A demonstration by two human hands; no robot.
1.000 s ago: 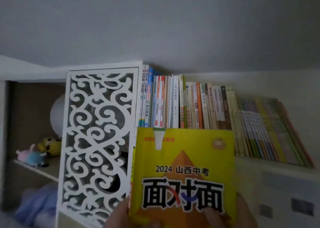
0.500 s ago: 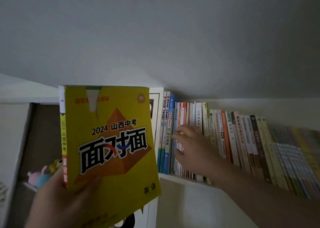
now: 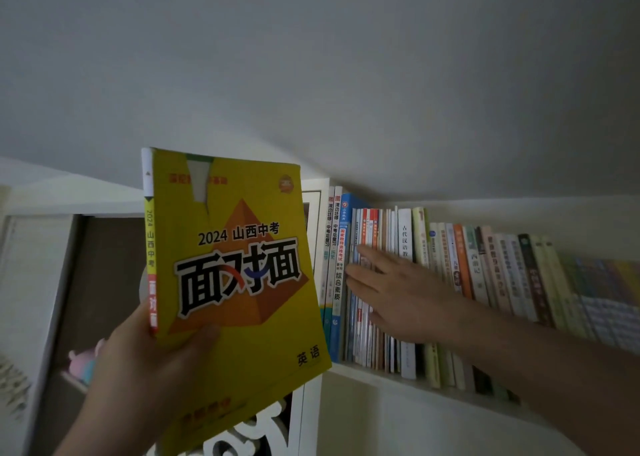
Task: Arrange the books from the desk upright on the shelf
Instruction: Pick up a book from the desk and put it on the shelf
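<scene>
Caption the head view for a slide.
Left hand holds up a yellow book while the open right hand presses against upright books on the shelf.

Glossy paper cover on the yellow book (image 3: 239, 265); matt white-painted shelf (image 3: 377, 377).

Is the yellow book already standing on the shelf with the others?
No, the left hand holds the yellow book up in the air, off the shelf, while the right hand lies against the shelved books.
</scene>
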